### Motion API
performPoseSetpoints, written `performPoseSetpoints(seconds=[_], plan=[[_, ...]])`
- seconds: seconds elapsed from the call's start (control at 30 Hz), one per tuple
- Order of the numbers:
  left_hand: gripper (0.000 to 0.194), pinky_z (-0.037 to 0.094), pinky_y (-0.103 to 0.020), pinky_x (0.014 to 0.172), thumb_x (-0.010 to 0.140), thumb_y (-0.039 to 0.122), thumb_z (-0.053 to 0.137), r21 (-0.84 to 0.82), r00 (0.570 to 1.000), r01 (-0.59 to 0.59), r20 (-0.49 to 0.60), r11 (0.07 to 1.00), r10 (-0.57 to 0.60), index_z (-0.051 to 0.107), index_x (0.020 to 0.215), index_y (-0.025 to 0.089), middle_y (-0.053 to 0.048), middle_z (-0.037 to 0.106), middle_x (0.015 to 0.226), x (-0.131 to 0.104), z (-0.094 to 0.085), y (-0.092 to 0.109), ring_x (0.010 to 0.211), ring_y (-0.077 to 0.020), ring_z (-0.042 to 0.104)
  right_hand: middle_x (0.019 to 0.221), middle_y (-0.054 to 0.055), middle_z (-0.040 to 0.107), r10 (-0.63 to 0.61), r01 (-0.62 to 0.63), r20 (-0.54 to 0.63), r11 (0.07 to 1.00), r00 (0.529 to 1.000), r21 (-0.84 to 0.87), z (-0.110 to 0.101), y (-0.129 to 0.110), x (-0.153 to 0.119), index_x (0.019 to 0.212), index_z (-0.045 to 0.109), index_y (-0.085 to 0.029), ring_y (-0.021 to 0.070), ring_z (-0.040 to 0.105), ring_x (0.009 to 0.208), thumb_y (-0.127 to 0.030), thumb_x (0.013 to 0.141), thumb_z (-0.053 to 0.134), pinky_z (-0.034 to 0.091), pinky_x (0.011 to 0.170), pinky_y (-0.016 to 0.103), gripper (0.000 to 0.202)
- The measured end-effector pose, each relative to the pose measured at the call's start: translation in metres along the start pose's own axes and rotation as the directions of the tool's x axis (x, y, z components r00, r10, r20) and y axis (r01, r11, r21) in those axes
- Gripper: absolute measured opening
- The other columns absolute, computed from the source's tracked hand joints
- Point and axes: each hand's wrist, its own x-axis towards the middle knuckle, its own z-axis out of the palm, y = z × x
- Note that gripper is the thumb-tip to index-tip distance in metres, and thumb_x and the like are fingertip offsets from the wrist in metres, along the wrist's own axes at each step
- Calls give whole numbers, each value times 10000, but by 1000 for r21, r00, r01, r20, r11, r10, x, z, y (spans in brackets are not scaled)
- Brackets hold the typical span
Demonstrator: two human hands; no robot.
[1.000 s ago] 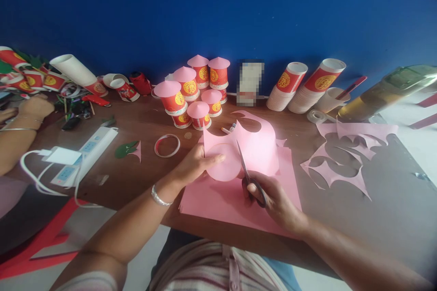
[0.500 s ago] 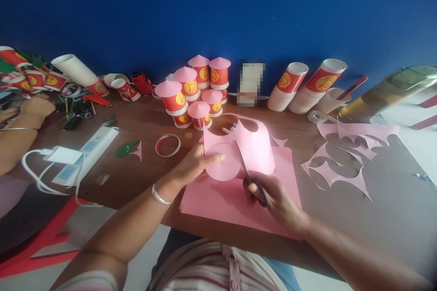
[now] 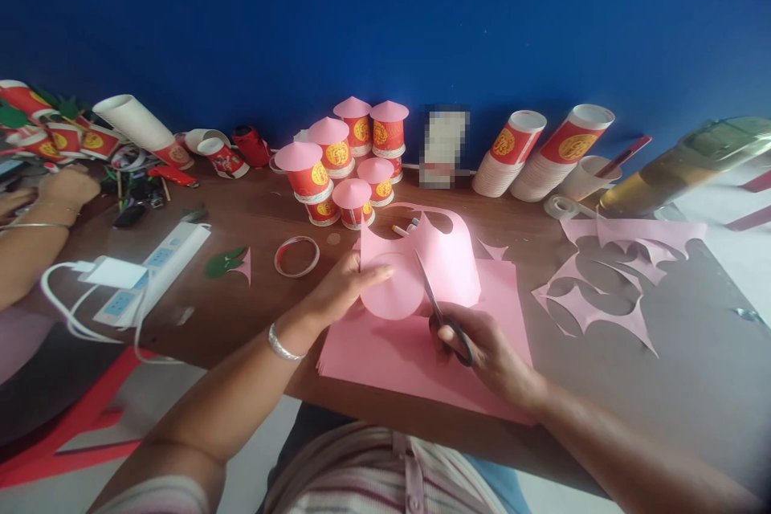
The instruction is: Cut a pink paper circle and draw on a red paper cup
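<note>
Between thumb and fingers, my left hand (image 3: 349, 289) pinches a sheet of pink paper (image 3: 449, 261) at its left side. Part of a round shape is cut along its lower edge, and curved cut-outs show at the top. My right hand (image 3: 482, 341) grips black-handled scissors (image 3: 434, 301), whose blades lie along the right side of the round part. Below both hands lies a stack of pink paper (image 3: 385, 361). Just behind the held sheet stand red paper cups topped with pink paper cones (image 3: 351, 194). Some fingers of my left hand are hidden behind the paper.
Pink paper scraps (image 3: 614, 313) lie to the right. Stacked paper cups (image 3: 503, 152), a tape roll (image 3: 560, 207) and a large bottle of amber liquid (image 3: 668, 169) stand behind. At left are a power strip (image 3: 153, 277), a tape ring (image 3: 296, 257) and another person's hand (image 3: 67, 191).
The held pink sheet has shifted very slightly, its right side moving a little inward. Both hands and the scissors stay almost where they were.
</note>
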Motion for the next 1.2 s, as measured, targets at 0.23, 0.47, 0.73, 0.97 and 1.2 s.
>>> performPoseSetpoints(seconds=[0.23, 0.47, 0.73, 0.97, 1.2], plan=[[295, 406, -242, 631, 867, 380, 726, -10, 1000, -30, -3, 1000, 30, 595, 730, 154, 21, 535, 665, 1, 0, -2, 633, -105, 450, 659, -2, 575, -12, 12, -5, 1000, 1000, 0, 0, -3, 1, 817, 552, -195, 120, 547, 604, -595, 1011, 493, 467, 590, 248, 449], [237, 445, -244, 645, 864, 372, 722, -17, 999, -50, 3, 999, 50, 662, 856, 142, -10, 629, 750, 2, -3, -6, 691, -138, 539, 638, -9, 559, 8, -8, 0, 1000, 1000, 6, 0, -4, 1, 789, 543, -198, 123, 536, 601, -608, 1003, 503, 462, 591, 251, 464], [253, 509, -278, 741, 858, 373, 732, -69, 1000, -17, 0, 997, 17, 677, 776, 140, -25, 660, 706, 2, -5, -8, 760, -179, 626, 658, -8, 563, -1, 1, 25, 1000, 1000, 13, -3, -1, 0, 818, 551, -192, 117, 523, 611, -586, 1009, 507, 454, 597, 245, 440], [265, 532, -283, 779, 840, 369, 757, -79, 998, -52, -26, 995, 50, 726, 954, 132, -51, 737, 869, 4, -4, -8, 822, -191, 669, 661, -6, 574, -11, 10, 36, 1000, 999, 22, -4, 1, -1, 837, 557, -191, 117, 529, 610, -584, 1009, 514, 453, 597, 244, 432], [232, 535, -298, 806, 845, 364, 753, -63, 999, -25, -24, 998, 24, 713, 851, 136, -31, 716, 767, 3, -5, -7, 767, -179, 654, 630, -12, 544, 5, -6, 28, 1000, 1000, 28, -3, -5, 1, 797, 542, -192, 115, 507, 587, -624, 994, 510, 455, 584, 248, 476]])
